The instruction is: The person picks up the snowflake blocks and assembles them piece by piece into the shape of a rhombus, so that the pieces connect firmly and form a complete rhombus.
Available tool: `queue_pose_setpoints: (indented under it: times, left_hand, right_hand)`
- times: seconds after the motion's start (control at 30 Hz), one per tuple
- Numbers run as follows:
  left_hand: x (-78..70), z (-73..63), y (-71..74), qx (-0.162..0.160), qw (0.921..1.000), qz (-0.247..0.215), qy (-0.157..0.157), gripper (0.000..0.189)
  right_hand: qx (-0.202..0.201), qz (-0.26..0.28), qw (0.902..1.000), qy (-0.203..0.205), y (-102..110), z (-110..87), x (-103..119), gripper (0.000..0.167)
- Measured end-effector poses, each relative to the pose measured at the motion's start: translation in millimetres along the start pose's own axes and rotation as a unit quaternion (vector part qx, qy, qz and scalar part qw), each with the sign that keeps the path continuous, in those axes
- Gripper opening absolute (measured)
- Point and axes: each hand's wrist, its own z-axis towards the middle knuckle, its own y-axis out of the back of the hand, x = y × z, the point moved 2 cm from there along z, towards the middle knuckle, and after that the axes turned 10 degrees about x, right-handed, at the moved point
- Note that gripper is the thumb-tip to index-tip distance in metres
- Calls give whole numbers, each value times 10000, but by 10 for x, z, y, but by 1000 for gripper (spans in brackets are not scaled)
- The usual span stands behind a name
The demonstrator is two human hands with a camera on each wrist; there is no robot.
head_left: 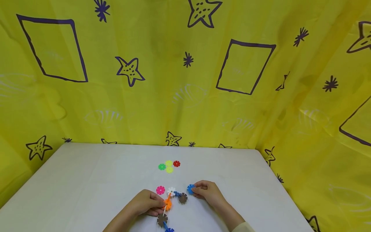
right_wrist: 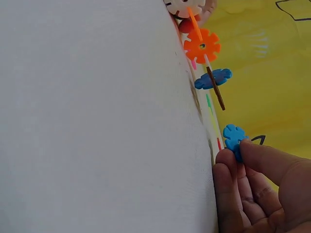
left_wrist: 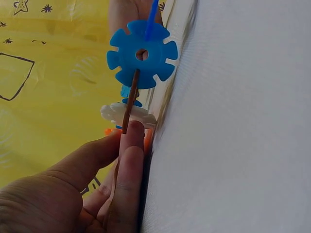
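Note:
My left hand pinches a chain of interlocking notched plastic discs near its orange disc. From there the chain runs to a white disc, a small dark blue disc and a brown disc at its right end. Toward me it continues through another brown disc to blue ones at the bottom edge of the head view. A blue disc of the chain faces the left wrist view. Just right of the chain, my right hand pinches a single light blue disc between thumb and fingers.
A loose pink disc lies just left of the white one. Farther back on the white table are a green disc, a red disc and two yellow discs. Yellow patterned cloth hangs around the table.

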Motion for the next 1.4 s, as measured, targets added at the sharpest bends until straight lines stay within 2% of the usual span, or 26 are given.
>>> queue_pose_setpoints:
  times: [0.4, 0.63, 0.97, 1.07, 1.23, 1.4]
  left_hand:
    - [35, -17, -24, -49, 9996, -224, -180, 15]
    - [58, -81, -82, -205, 9985, -493, -133, 13]
    - [89, -194, -172, -101, 9985, -515, 160, 16]
    - [101, -181, -121, -199, 9986, -481, -43, 19]
    - [106, -82, -31, -504, 9964, -487, -471, 25]
    - [83, -16, -35, -674, 9936, -586, -690, 29]
  right_hand:
    - [120, 110, 9999, 16, -26, -298, -59, 23]
    - [118, 271, 9996, 2, -36, -317, -67, 22]
    - [85, 256, 9996, 79, -53, -317, -39, 25]
    - [101, 236, 9996, 118, -55, -317, -32, 25]
    - [73, 169, 9997, 164, -55, -330, -19, 25]
    - [94, 110, 9997, 176, -71, -333, -16, 26]
